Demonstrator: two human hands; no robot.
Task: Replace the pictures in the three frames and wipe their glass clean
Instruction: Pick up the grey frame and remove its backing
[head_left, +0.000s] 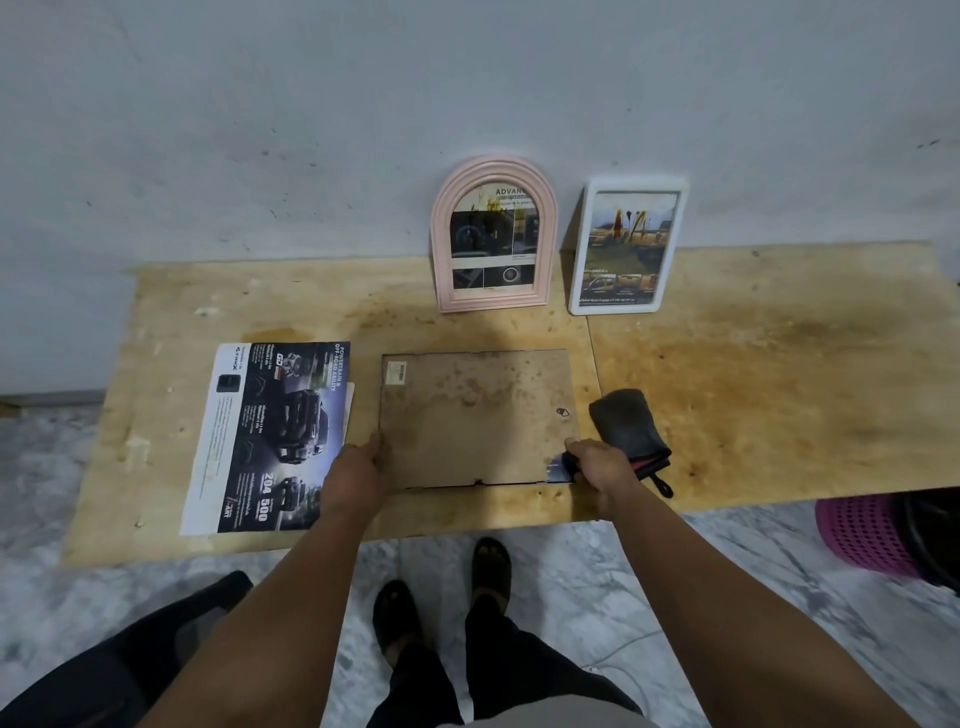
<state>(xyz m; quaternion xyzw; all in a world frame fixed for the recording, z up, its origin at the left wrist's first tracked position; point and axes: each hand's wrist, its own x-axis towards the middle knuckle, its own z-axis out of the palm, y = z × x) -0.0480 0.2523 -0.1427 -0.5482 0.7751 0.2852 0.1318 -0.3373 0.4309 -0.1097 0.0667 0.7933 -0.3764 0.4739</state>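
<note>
Our left hand (358, 462) rests at the lower left corner of the frame lying face down (478, 415) in the middle of the picture, fingers curled onto its left edge, while our right hand (597, 462) pinches the lower right corner, where a sliver of bluish print or glass (558, 470) peeks out from under the backing; how firmly either hand grips we cannot tell for sure. We see the frame's brown, stained backing board facing up, its long axis running left to right across the wooden surface (779, 364), with a small hanger tab near its right edge. We judge it light but stiff, and the glass beneath fragile, so we would hold it by the two short edges or opposite corners, never by the backing alone, which looks loose along the lower edge. Left of it lies a car brochure sheet (270, 436), its long axis running up and down the picture, thin and floppy, likely to crease if lifted by one corner. Just right of the frame, touching our right hand, sits a folded dark cloth (628, 431), soft and easy to bunch for wiping. In the upper centre an arched pink frame (493, 234) and a white frame (628, 244) stand upright against the wall, both with pictures showing.
</note>
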